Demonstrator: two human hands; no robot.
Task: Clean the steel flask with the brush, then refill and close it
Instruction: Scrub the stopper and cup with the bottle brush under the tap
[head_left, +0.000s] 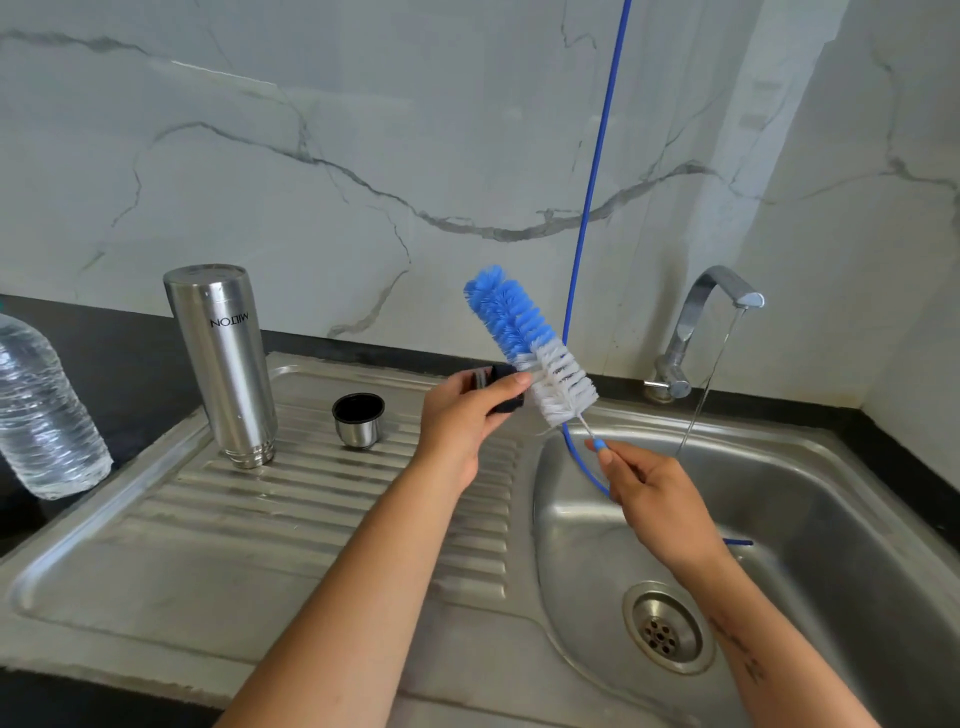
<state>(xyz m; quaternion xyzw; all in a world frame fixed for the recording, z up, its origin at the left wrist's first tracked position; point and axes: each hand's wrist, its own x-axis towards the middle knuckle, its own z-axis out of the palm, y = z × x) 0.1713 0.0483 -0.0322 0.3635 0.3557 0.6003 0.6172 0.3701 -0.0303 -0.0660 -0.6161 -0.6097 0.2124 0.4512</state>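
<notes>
Step in hand: scrubbing the flask's black inner stopper (500, 388) with the bottle brush (530, 345), judging by the two held together above the sink's drainboard (311, 519).
Left hand (462, 415): fingers and thumb curled round the stopper, gripping it just left of the bristles.
Right hand (654, 499): pinches the brush's thin blue handle near the wire stem, bristle head tilted up and left.
Steel flask (223, 364): stands upside down on the drainboard, well left of the hands, draining.
Steel cup lid (358, 420): upright on the drainboard, between flask and left hand.
Tap (706, 322): right of the brush, a thin stream running into the basin (779, 519).
Water bottle (41, 410): plastic, at the drainboard's left edge, probably for the refill.
Doing it well: turn the stopper against the white bristles, working threads and seal, then rinse under the stream.
Risk: wet stopper could slip; keep it over the basin.
</notes>
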